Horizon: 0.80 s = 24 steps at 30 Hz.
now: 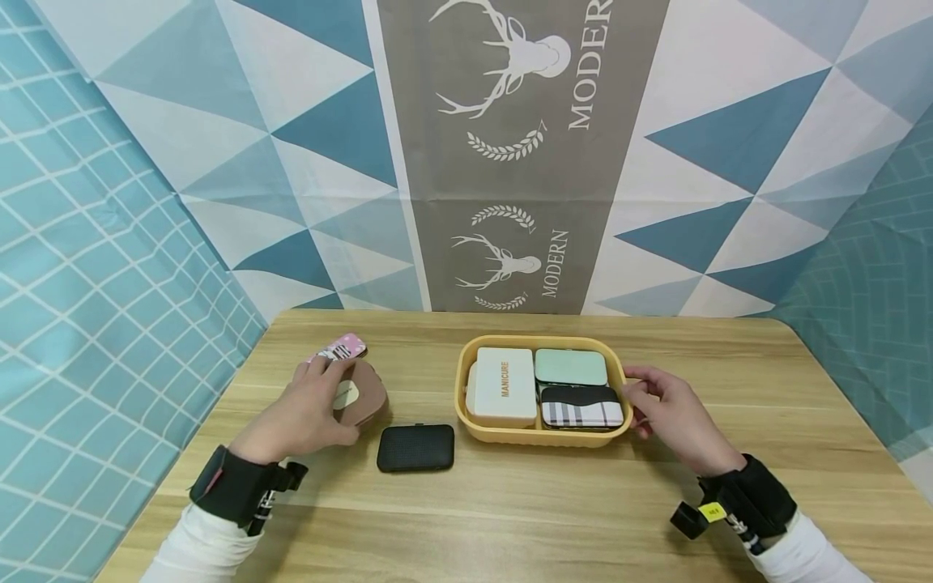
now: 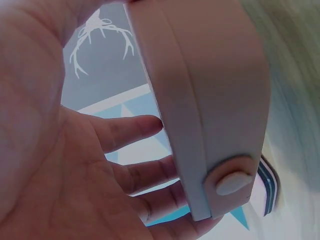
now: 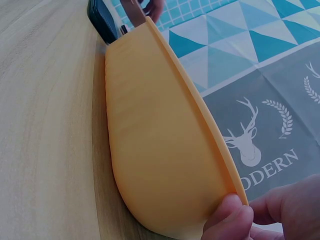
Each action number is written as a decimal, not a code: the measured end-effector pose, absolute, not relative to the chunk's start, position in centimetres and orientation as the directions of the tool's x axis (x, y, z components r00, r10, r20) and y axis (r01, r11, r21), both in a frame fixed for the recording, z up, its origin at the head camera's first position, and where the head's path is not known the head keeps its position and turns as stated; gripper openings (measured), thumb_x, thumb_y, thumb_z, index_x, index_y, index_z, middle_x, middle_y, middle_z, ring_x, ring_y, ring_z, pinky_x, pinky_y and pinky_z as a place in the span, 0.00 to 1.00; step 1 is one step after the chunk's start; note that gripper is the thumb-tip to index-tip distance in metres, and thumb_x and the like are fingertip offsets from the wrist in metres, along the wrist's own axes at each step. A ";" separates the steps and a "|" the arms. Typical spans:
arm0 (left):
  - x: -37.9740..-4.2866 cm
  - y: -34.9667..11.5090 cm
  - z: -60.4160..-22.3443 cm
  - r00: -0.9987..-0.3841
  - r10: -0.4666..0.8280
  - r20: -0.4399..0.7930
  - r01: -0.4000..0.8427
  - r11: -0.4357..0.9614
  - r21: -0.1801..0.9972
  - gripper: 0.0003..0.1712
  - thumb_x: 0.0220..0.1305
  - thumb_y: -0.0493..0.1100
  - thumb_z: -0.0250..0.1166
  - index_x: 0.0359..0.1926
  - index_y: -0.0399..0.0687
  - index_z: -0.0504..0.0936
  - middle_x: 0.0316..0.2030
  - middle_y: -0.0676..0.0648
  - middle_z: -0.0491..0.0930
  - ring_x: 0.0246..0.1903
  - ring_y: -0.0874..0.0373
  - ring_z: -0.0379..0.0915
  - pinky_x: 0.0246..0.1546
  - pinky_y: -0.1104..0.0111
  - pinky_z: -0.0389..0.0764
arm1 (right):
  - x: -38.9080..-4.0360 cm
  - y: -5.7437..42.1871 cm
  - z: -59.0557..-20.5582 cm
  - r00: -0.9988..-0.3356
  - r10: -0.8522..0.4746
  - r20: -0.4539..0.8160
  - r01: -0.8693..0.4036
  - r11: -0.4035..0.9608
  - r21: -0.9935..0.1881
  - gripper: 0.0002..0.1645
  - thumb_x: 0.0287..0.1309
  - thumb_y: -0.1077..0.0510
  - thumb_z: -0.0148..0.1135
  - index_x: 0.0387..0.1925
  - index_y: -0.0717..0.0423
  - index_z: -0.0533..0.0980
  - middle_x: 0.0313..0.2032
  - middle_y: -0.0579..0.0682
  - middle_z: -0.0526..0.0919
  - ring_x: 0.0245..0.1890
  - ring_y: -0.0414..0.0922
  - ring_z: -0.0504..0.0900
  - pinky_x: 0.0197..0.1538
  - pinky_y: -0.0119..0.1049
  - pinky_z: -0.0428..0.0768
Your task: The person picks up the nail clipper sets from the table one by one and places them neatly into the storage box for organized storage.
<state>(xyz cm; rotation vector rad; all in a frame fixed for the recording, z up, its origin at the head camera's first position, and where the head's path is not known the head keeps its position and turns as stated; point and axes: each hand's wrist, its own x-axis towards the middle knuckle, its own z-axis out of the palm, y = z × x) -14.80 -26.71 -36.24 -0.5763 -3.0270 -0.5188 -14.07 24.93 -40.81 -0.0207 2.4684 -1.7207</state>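
Observation:
My left hand point(image 1: 302, 413) grips a brown case point(image 1: 369, 393) by its edges at the left of the table. In the left wrist view, this case shows a snap-button flap point(image 2: 234, 182) on its side, with fingertips along one edge. A pink patterned case point(image 1: 351, 346) lies just beyond that hand. My right hand point(image 1: 678, 417) pinches the right-end rim of a yellow basket point(image 1: 510, 437). Inside the basket are a cream box marked MANICURE point(image 1: 503, 389), a mint green case point(image 1: 571, 367) and a black-and-plaid case point(image 1: 581, 407).
A black textured case point(image 1: 415, 448) lies on the wooden table point(image 1: 466, 518) between the left hand and the basket. Patterned cloth point(image 1: 328, 162) hangs along the table's back edge, with a blue grid cloth point(image 1: 95, 283) at the left side.

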 end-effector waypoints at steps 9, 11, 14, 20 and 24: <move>-15.1 -26.3 -35.7 -0.924 0.370 0.098 0.382 0.872 0.307 0.52 0.44 0.45 0.76 0.72 0.35 0.69 0.65 0.28 0.67 0.63 0.30 0.62 0.59 0.40 0.72 | -14.1 25.0 -40.9 -0.991 -0.089 -0.098 0.061 0.349 -0.935 0.29 0.82 0.54 0.55 0.74 0.66 0.66 0.41 0.62 0.76 0.28 0.50 0.78 0.31 0.40 0.82; -15.2 -26.1 -35.5 -0.922 0.373 0.104 0.386 0.871 0.305 0.52 0.43 0.45 0.76 0.72 0.36 0.70 0.65 0.29 0.68 0.63 0.30 0.62 0.58 0.40 0.73 | -14.1 25.0 -40.9 -0.991 -0.087 -0.101 0.065 0.351 -0.934 0.30 0.82 0.54 0.55 0.75 0.65 0.65 0.41 0.62 0.76 0.28 0.50 0.78 0.31 0.40 0.82; -15.2 -25.9 -35.2 -0.919 0.379 0.109 0.394 0.869 0.300 0.52 0.43 0.45 0.76 0.72 0.37 0.70 0.66 0.28 0.68 0.63 0.30 0.63 0.58 0.40 0.73 | -14.1 24.9 -40.8 -0.991 -0.082 -0.108 0.072 0.357 -0.931 0.30 0.82 0.54 0.55 0.75 0.65 0.65 0.41 0.61 0.76 0.28 0.51 0.78 0.31 0.40 0.82; -15.2 -25.3 -34.5 -0.911 0.397 0.115 0.412 0.862 0.294 0.53 0.43 0.44 0.75 0.74 0.37 0.69 0.66 0.30 0.69 0.64 0.31 0.64 0.60 0.40 0.72 | -14.1 24.8 -40.8 -0.990 -0.078 -0.118 0.082 0.365 -0.927 0.31 0.82 0.54 0.54 0.76 0.65 0.64 0.42 0.60 0.75 0.28 0.51 0.78 0.30 0.40 0.81; -15.2 -24.9 -34.2 -0.908 0.403 0.116 0.419 0.859 0.295 0.53 0.44 0.43 0.74 0.74 0.37 0.69 0.65 0.31 0.70 0.64 0.33 0.64 0.60 0.40 0.71 | -14.1 24.8 -40.8 -0.989 -0.086 -0.118 0.079 0.362 -0.929 0.31 0.82 0.55 0.54 0.76 0.65 0.64 0.43 0.61 0.75 0.29 0.51 0.78 0.30 0.39 0.81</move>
